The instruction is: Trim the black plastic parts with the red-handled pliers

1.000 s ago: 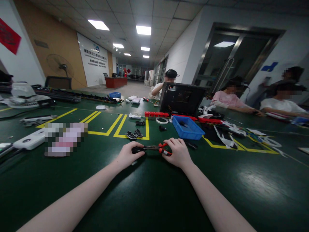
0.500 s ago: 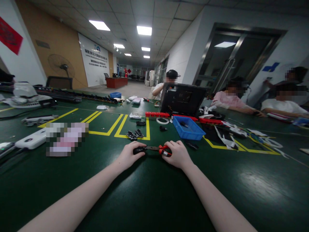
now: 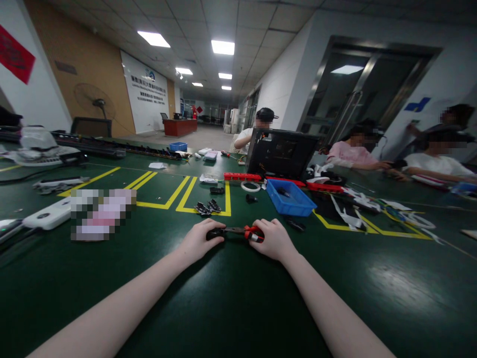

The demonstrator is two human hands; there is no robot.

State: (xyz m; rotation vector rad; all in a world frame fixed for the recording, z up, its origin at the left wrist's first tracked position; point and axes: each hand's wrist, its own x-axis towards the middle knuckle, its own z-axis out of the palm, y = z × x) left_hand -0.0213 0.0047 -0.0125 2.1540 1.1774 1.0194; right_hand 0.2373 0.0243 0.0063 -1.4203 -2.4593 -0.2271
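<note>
My left hand (image 3: 201, 237) is closed around a small black part (image 3: 216, 232), whose exact kind I cannot make out. In my right hand (image 3: 274, 238) are red-and-black handled needle-nose pliers (image 3: 249, 231), and their metal jaws point left and meet the end of the black part. Both hands rest low over the green table (image 3: 223, 298). Just beyond them lie several small black and silver pieces (image 3: 207, 207) inside a yellow-taped box. My fingers partly cover the black part and the plier handles.
Right of centre stands a blue bin (image 3: 291, 199) with a dark item inside. Behind it is a large black panel-like case (image 3: 282, 154). A roll of white tape (image 3: 251, 186) and red strips (image 3: 242, 176) lie nearby. A white power strip (image 3: 48, 215) lies left. Co-workers sit across the table.
My hands, the pliers and the black part hold almost the same position. At the far right, a co-worker's hands have shifted slightly.
</note>
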